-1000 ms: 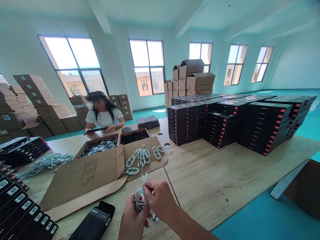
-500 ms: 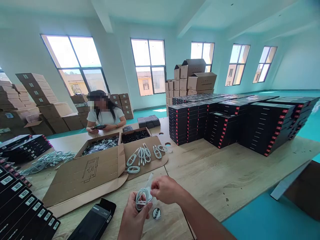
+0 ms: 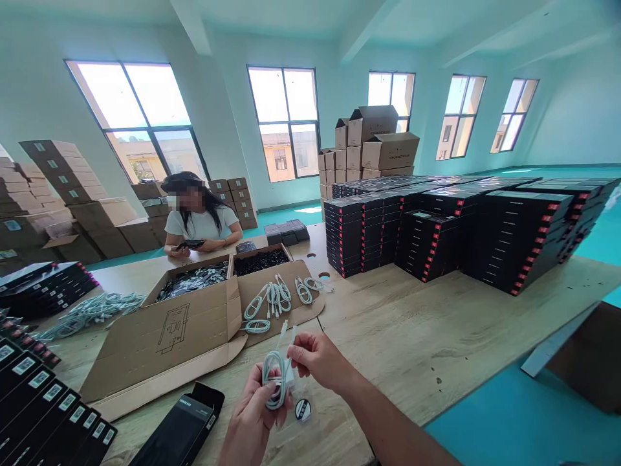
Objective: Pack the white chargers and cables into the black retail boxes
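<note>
So, closest in, a coiled white cable (image 3: pixel 274 387) is held upright just above the table (image 3: pixel 388 330), between the two hands. The loop is wrapped by the left hand (image 3: pixel 253 408), fingers curled behind it and thumb laid across the front, so pretty much closed on it. The right hand (image 3: pixel 315 361) is brought in from the right, forearm slanted up, with thumb and forefinger pinched on one of the cable's raised ends. A clear bag (image 3: pixel 303 410) with a round black-and-white label is seen just below; whether it's hung from the left hand or lying down can't be told.

Beside that, a black box (image 3: pixel 174 427) is left with its end flap up, contents hidden. More labelled black boxes (image 3: pixel 48 401) are stacked at lower left.

Further back, two open cartons are set side by side: the left carton (image 3: pixel 140 349) is filled with shiny packets (image 3: pixel 194 283), the right carton (image 3: pixel 298 312) with small black pieces (image 3: pixel 261 261). Coiled cables (image 3: pixel 277 298) are spread on the latter's flap. Across the table, a dark object (image 3: pixel 189 244) is held by a co-worker (image 3: pixel 198 220).
</note>
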